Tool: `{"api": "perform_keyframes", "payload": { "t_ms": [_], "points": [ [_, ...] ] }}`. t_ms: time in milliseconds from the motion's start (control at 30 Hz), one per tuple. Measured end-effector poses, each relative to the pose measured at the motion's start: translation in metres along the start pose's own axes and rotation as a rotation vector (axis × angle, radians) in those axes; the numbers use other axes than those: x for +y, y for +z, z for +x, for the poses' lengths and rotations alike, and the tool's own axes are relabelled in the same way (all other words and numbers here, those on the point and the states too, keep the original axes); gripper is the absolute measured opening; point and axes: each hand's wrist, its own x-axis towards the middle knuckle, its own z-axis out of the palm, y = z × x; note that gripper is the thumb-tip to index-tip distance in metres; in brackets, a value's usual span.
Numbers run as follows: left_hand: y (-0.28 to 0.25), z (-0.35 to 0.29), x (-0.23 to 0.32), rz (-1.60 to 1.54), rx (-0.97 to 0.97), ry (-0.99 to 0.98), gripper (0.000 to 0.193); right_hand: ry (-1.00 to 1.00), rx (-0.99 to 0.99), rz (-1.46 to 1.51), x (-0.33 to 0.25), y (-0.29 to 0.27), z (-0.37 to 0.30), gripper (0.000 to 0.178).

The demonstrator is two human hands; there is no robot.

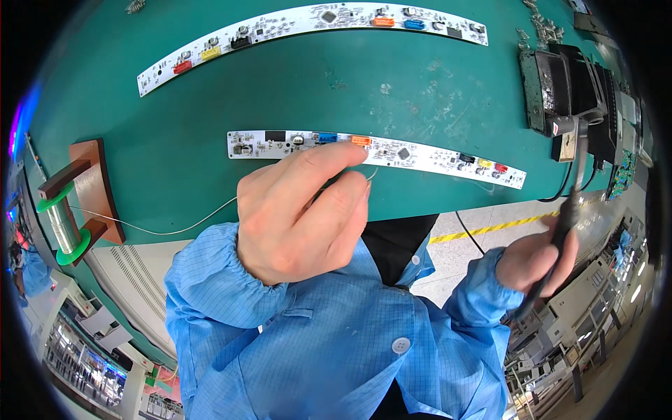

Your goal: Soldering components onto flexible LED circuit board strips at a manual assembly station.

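Circuit boards: two white strips; near board (437, 158) on green bench (280, 84), far board (301, 24) beyond it.
Left hand (297, 217): pinching one wire (161, 233), index finger over near board.
Right hand (526, 262): gripping one soldering iron (570, 213), right of near board.
Spool (64, 229): one, left of near board.

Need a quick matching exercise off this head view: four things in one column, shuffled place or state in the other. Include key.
Things:
1. Left hand
2. Right hand
3. Wire spool
4. Far circuit strip

Place or state:
A. Mounted on a brown stand
B. Lying on the green tabletop, away from both hands
C. Holding thin wire by the near circuit strip
D. Gripping a black-handled tool

Pairs: 1-C, 2-D, 3-A, 4-B
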Motion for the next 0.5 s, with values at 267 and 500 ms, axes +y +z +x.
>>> {"api": "perform_keyframes", "payload": {
  "t_ms": [267,500],
  "points": [
    [-0.007,0.003,0.004,0.084,-0.052,0.004,0.017,0.168,-0.200,-0.070,0.021,0.020,0.011,0.039],
    [-0.020,0.018,0.004,0.155,-0.140,0.104,0.018,0.002,-0.433,0.111,0.018,0.035,0.009,0.072]
  ]
}}
